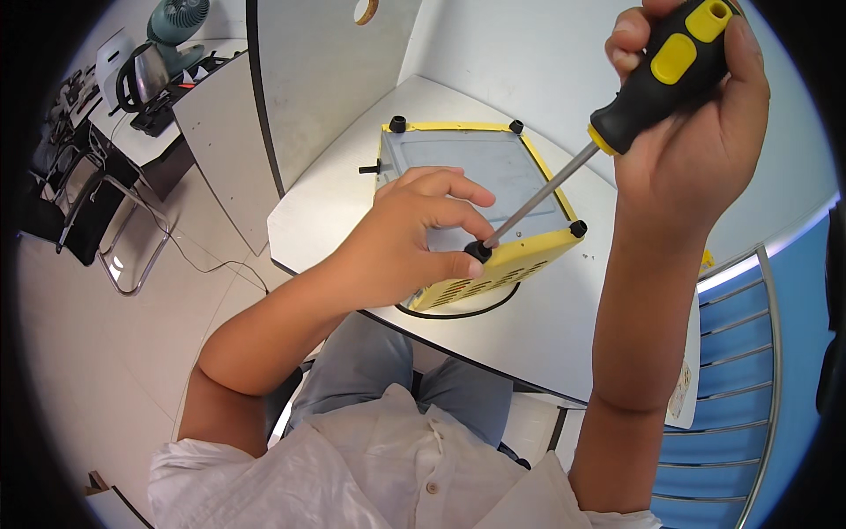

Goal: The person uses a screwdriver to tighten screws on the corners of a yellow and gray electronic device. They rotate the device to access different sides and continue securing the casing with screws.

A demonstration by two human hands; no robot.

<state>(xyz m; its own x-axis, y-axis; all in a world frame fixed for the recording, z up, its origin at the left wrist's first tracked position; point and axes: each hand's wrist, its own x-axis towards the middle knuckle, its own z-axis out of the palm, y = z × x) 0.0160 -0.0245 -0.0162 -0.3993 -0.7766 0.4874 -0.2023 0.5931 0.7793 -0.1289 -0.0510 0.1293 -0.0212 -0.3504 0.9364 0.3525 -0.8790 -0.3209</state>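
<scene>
A metal case with yellow sides and a grey panel facing up sits on the white table. Black rubber feet stand at its corners, among them one at the far left and one on the right. My left hand rests over the near-left corner, thumb and fingertips pinching the black foot there. High on the right, my right hand grips a black and yellow screwdriver. Its shaft slants down to that pinched foot; the tip is hidden in or behind it.
The white table has a dark edge and stands against pale partitions. A black cable curves round the case's near side. Tiny screws lie to its right. At far left are a kettle, a fan and a chair.
</scene>
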